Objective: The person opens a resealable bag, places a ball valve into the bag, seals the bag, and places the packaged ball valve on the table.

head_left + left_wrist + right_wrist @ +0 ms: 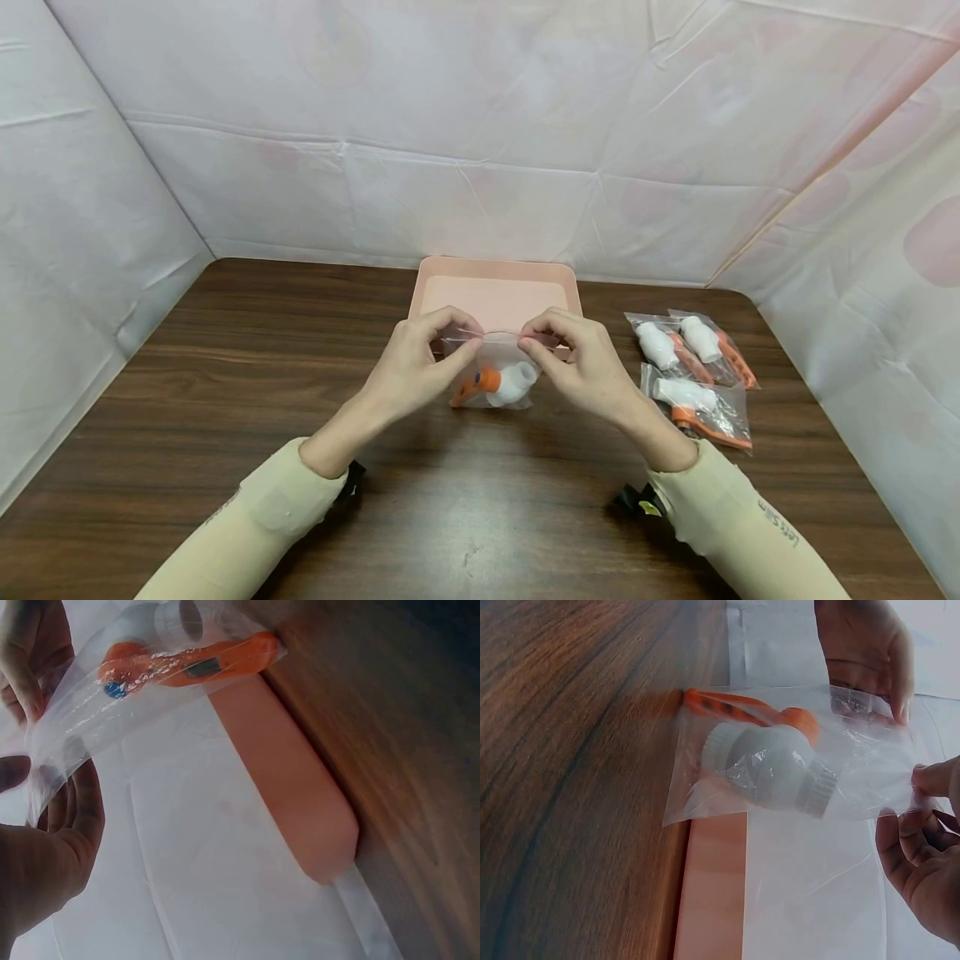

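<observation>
My left hand and right hand pinch the top edge of a clear plastic bag between thumbs and fingers, one at each side. Inside the bag lies a white ball valve with an orange handle. The bag hangs from the pinched edge, its lower end close over the table. In the right wrist view the white valve body shows ribbed ends, with the orange handle alongside it. A blue spot marks the handle's joint in the left wrist view.
Behind the hands stands a shallow pink tray against the fabric wall. Three bagged valves lie at the right of the dark wooden table: a left one, a right one and a nearer one.
</observation>
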